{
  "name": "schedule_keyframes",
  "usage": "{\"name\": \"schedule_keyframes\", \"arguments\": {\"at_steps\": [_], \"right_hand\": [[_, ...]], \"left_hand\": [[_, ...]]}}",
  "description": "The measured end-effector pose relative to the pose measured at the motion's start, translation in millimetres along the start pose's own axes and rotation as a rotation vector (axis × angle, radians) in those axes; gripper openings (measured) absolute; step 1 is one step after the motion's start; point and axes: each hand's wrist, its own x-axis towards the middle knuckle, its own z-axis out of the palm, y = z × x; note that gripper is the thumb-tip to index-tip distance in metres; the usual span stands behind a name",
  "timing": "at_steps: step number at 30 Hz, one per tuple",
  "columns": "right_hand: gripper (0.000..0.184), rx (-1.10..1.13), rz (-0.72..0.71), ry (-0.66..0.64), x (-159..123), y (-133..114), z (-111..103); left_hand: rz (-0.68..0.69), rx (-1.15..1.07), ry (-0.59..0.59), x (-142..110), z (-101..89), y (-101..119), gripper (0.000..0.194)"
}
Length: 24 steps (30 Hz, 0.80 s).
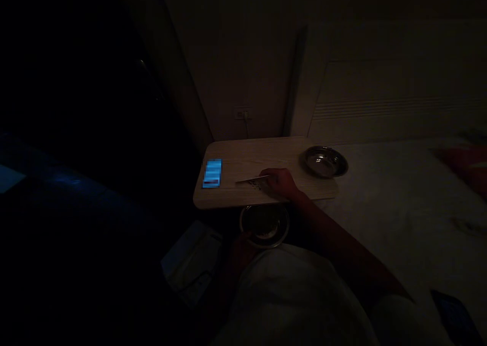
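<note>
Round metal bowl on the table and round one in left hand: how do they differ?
The shiny round metal bowl rests at the right end of the pale wooden tabletop; the dimmer round metal bowl is in the left hand, below its edge. The first looks bare; the second has dark contents, too dim to name. Both face upward.

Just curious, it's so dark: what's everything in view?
table: 1, pale wood, centre
screen: 1, blue, table's left
bowl: 1, silver, table's right
held bowl: 1, silver, below table edge
strip: 1, pale, right hand
bits: several, dark, near strip
socket: 1, colour unclear, wall
bed: 1, pale, right
cloth: 1, red, bed
device: 1, dark, lower right
shape: 1, greyish, lower left
shirt: 1, pale, bottom
hands: 2, bare, right over table, left at held bowl
</note>
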Motion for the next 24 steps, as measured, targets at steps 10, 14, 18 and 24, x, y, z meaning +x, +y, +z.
{"name": "schedule_keyframes", "arguments": {"at_steps": [10, 14, 18, 24], "right_hand": [[0.026, -0.12, -0.025, -0.133, -15.9, -0.3, -4.8], [0.025, -0.183, -0.062, -0.149, -18.5, -0.1, -8.2], [0.022, -0.234, -0.141, -0.146, -19.6, 6.0, -13.2], [0.02, -0.212, -0.192, -0.138, -16.5, 10.5, -17.7]], "left_hand": [[-0.1, -0.092, 0.015, 5.3, 0.1, -0.5, 0.033], [-0.049, -0.086, 0.062, 3.7, -1.3, -1.2, 0.037], [-0.005, -0.073, 0.1, 1.9, -2.5, -4.4, 0.043], [0.03, -0.095, 0.075, 5.3, -9.6, -5.3, 0.036]]}}
